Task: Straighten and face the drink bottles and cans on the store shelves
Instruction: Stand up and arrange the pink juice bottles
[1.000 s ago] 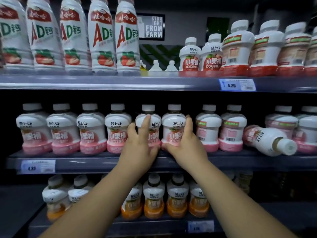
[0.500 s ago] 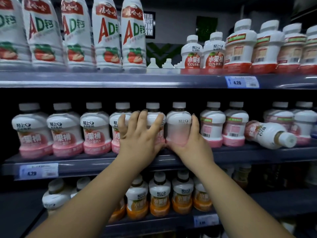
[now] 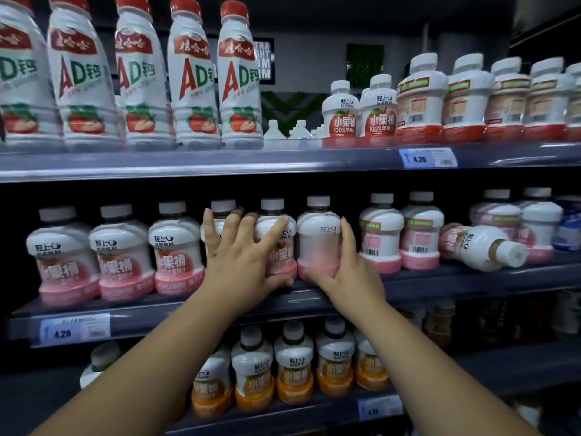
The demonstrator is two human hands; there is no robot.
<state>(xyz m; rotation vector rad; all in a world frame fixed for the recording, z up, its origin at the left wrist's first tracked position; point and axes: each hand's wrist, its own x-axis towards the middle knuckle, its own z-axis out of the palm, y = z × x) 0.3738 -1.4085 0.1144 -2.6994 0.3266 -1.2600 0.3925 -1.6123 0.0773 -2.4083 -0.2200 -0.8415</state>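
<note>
Pink-and-white drink bottles stand in a row on the middle shelf [image 3: 440, 287]. My left hand [image 3: 243, 256] lies spread over two of them, fingers across the shoulders, gripping the pink bottle [image 3: 278, 243] right of centre. My right hand [image 3: 344, 272] grips the neighbouring bottle [image 3: 319, 237], whose label is turned partly sideways and looks blurred. Further right, two bottles [image 3: 380, 234] show their barcode backs. One bottle [image 3: 481, 247] lies on its side, cap toward me.
The top shelf holds tall AD calcium milk bottles [image 3: 188, 86] at left and red-labelled squat bottles [image 3: 421, 102] at right, several turned backward. Orange bottles [image 3: 294, 369] fill the lower shelf. Price tags [image 3: 427, 158] sit on the shelf edges.
My left hand has spread wider over two bottles. The bottle in my right hand has rotated, so its front label no longer faces me. The view has shifted closer and slightly left.
</note>
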